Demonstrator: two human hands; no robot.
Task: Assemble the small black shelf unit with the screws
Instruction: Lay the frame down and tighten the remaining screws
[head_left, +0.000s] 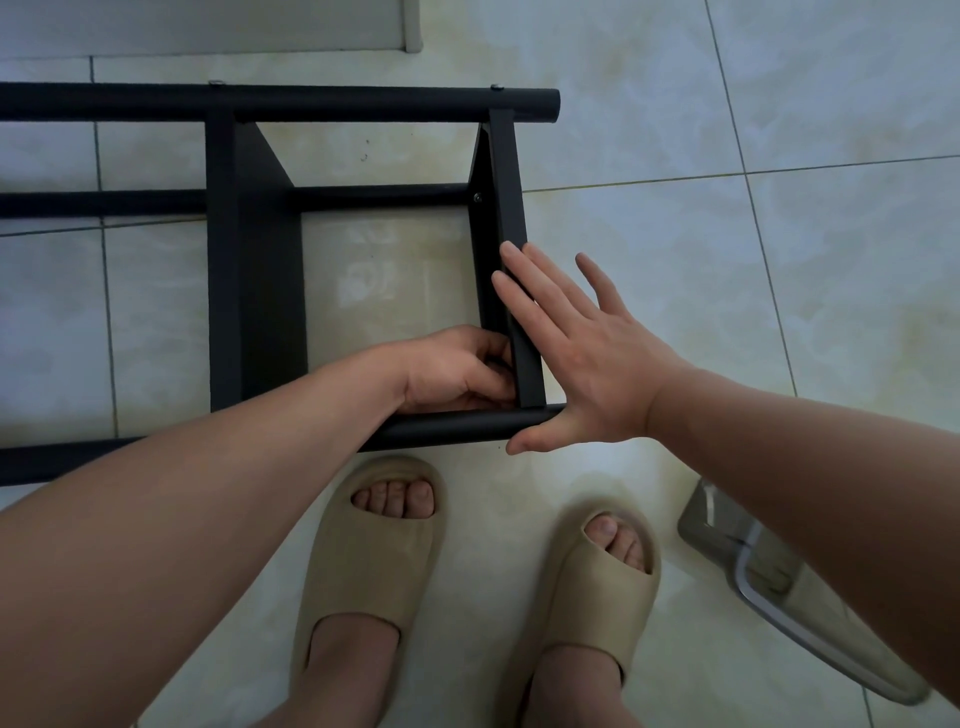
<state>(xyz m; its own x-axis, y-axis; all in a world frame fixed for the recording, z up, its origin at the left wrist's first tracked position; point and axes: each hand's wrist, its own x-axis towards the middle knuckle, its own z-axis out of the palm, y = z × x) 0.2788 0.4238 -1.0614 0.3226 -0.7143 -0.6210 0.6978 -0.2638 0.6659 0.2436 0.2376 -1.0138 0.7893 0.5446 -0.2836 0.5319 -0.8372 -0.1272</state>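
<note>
Indoor setting, viewed steeply downward. Floor (675, 130) of large pale tiles, glossy, faintly marbled in cream and grey, divided by thin dark grout lines. Along the top edge, a flat grey panel (208, 26) with a lighter upright strip at its right end. At lower right, a translucent object (769, 582) with a pale grey rim, resting on the tiles, partly covered by the right forearm; identity not discernible. At bottom centre, two feet in thick beige slides (374, 561), open-toed, matte, rounded.

Black shelf unit (260, 260) lying on the floor directly ahead of the feet, running past the left edge. Matte black finish throughout. Two long round tubes: far tube (311, 104) near the top, ending in a circular cap at right; near tube (457, 428) just beyond the toes. Between them, flat rectangular cross-members set on edge, plus a thinner middle rail parallel to the tubes. Rightmost cross-member, the end bar (506, 182), joining both tubes. Small silvery screw heads (497, 87) projecting from the far tube; another sunk in the end bar's inner face.

Left hand (457, 374) inside the frame, at the corner of end bar and near tube, fingers curled tightly together against the bar's inner face; any pinched item hidden, contents of the grip not discernible. Right hand (587, 353) flat against the bar's outer face, fingers straight and slightly fanned, thumb spread beside the near tube's end.
</note>
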